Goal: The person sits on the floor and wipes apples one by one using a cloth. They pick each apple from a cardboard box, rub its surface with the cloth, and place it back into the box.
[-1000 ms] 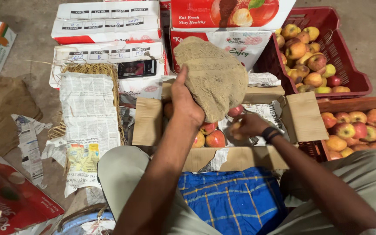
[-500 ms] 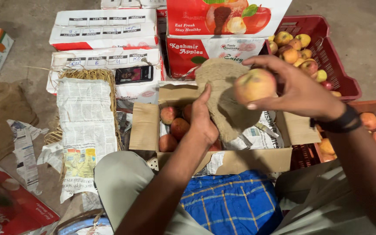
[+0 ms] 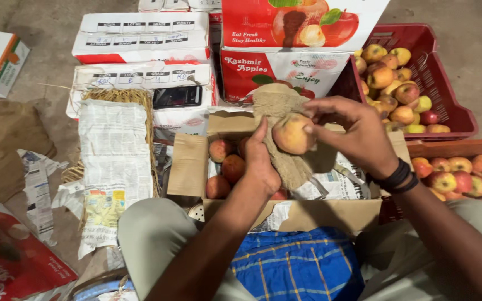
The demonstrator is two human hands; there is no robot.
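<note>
Pressing a yellowish apple [image 3: 292,134] against a coarse burlap cloth [image 3: 282,129], the right hand [image 3: 358,136] pinches the fruit by its fingertips while the left hand [image 3: 260,161] clasps the cloth from behind, mid-frame above the open cardboard box [image 3: 188,161] of apples; red crates [image 3: 447,95] crowd the right.

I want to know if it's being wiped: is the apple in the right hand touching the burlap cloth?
Touching. The head view shows the apple, gripped by the right hand, pressed against the burlap cloth that the left hand holds, no gap between them.
</note>
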